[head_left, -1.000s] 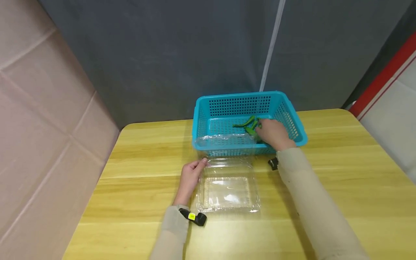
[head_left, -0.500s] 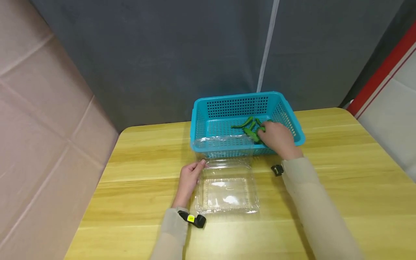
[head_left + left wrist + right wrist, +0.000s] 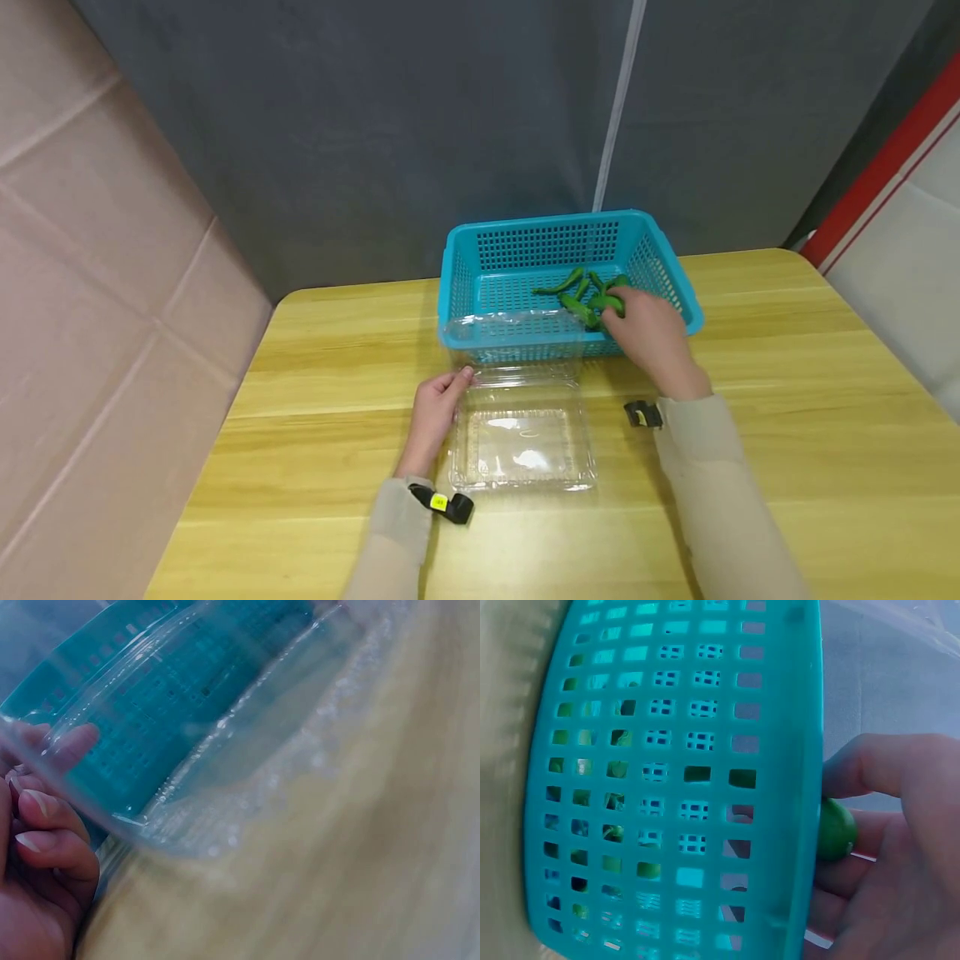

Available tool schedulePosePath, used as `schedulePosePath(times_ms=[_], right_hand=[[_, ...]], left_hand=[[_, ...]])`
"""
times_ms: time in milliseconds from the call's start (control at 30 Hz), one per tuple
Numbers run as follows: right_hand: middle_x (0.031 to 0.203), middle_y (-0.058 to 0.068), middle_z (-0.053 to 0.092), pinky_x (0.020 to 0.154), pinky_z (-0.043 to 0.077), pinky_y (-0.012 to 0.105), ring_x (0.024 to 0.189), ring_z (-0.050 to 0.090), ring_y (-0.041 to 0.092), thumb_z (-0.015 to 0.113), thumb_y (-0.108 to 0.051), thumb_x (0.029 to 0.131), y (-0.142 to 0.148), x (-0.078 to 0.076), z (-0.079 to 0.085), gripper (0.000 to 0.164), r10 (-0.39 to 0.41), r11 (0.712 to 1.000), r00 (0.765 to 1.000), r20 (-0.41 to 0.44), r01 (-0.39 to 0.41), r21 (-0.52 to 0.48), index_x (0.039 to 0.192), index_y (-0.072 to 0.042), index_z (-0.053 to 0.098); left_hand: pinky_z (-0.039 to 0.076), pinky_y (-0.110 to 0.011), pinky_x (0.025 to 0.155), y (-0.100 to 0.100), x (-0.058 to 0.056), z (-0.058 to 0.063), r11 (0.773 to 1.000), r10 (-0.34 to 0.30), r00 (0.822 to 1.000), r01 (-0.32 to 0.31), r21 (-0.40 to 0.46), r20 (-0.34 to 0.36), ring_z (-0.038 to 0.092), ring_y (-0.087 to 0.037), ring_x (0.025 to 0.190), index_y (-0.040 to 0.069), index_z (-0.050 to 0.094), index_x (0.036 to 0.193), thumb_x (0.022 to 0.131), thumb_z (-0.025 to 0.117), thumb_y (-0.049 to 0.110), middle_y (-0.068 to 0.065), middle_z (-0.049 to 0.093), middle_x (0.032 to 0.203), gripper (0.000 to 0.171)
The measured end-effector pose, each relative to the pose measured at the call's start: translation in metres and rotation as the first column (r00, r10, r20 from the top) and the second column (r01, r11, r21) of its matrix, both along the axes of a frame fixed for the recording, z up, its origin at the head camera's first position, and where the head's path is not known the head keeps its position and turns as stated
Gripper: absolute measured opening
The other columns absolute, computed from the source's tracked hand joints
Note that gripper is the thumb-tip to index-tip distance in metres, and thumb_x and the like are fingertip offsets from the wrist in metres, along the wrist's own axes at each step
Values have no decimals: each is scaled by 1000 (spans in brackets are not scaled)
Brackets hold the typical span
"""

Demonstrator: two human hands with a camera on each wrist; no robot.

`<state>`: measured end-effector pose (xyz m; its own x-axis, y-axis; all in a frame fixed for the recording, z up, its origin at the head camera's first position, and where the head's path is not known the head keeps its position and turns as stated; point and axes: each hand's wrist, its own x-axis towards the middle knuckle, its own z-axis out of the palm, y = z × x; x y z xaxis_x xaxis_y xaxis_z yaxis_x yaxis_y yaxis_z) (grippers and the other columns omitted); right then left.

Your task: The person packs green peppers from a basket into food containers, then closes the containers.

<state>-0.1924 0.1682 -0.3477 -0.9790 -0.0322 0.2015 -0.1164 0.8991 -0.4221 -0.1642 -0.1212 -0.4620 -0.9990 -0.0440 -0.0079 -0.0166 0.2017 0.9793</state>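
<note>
My left hand (image 3: 435,417) pinches the left edge of a clear plastic clamshell container (image 3: 525,450) near its hinge. In the left wrist view, one finger shows through the clear plastic (image 3: 225,780) while other fingers (image 3: 56,851) curl beside it. The right hand (image 3: 656,337) is over the near right part of a blue plastic basket (image 3: 555,221), gripping a green pepper (image 3: 606,304). From the right wrist, the rounded end of that pepper (image 3: 837,831) shows between thumb and fingers above the rim. Several other green peppers (image 3: 576,310) lie on the basket floor.
The container's raised lid (image 3: 517,329) leans in front of the basket's near wall. Both stand on a wooden table (image 3: 337,375). A dark grey curtain (image 3: 360,150) hangs behind the table, with pale padded panels (image 3: 90,250) at the left.
My right hand has drawn back toward the near right of the basket with the pepper in its grip, uncovering more peppers. The left hand stays at the container's edge.
</note>
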Motion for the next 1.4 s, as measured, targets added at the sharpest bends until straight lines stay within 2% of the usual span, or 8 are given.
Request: schedulePosePath(times_ms=[233, 333, 633, 833, 1000, 1167, 1267, 1400], right_hand=[[88, 13, 59, 37, 29, 31, 46, 37, 21, 42, -21, 88, 2, 10, 1, 37, -7, 999, 999, -37, 5, -54, 120, -5, 53], [88, 13, 59, 40, 31, 31, 48, 39, 21, 43, -20, 89, 2, 13, 5, 36, -13, 997, 998, -56, 9, -73, 120, -6, 54], [117, 15, 54, 48, 32, 33, 52, 41, 21, 44, -21, 90, 8, 24, 7, 37, -29, 993, 998, -56, 22, -115, 123, -7, 52], [111, 14, 56, 47, 31, 33, 50, 39, 21, 46, -21, 89, 11, 27, 6, 36, -32, 989, 997, -76, 20, -149, 123, -8, 52], [98, 11, 58, 48, 32, 32, 54, 41, 21, 49, -21, 89, 11, 26, 7, 34, -14, 984, 995, -101, -4, -177, 120, -9, 54], [89, 10, 57, 47, 35, 32, 55, 43, 21, 51, -23, 88, 14, 27, 8, 33, 8, 974, 997, -79, -26, -225, 119, -12, 55], [92, 11, 57, 48, 37, 32, 59, 45, 22, 51, -26, 89, 17, 28, 10, 33, 15, 965, 998, -61, -31, -262, 119, -13, 55], [100, 12, 58, 51, 39, 33, 66, 50, 23, 52, -28, 89, 19, 28, 12, 33, 22, 958, 998, -64, -39, -283, 119, -14, 55]], left_hand=[[28, -24, 32, 0, -1, -2, 1000, 1, 1000, -1, 5, 0, 32, -9, 36, 15, 69, 79, 77, 57, 58, -12, 62, 71, 45], [27, -24, 31, 0, -1, -2, 1000, -3, 1000, 3, 0, 5, 32, -9, 36, 14, 69, 80, 77, 56, 58, -12, 60, 69, 46], [28, -22, 32, -2, -2, 0, 1000, -21, 999, 21, -3, 40, 33, -8, 36, 16, 70, 81, 77, 57, 57, -7, 64, 77, 43], [27, -21, 32, 2, 7, 21, 999, -31, 998, 30, 11, 60, 32, -5, 35, 8, 69, 87, 86, 56, 42, -22, 60, 77, 36], [28, -19, 33, 5, 12, 31, 1000, -27, 998, 27, -11, 48, 32, -4, 37, 3, 67, 90, 88, 55, 36, -21, 61, 81, 36], [28, -19, 33, 4, 12, 31, 1000, -27, 999, 28, -6, 46, 31, -3, 36, 3, 67, 91, 88, 55, 37, -17, 64, 88, 37], [28, -20, 32, 2, 7, 22, 999, -33, 998, 33, 1, 49, 32, -4, 36, 6, 68, 90, 86, 55, 44, -12, 65, 89, 41], [27, -21, 32, 1, 6, 19, 999, -39, 998, 39, 7, 49, 32, -4, 36, 6, 68, 90, 85, 55, 45, -9, 66, 90, 41]])
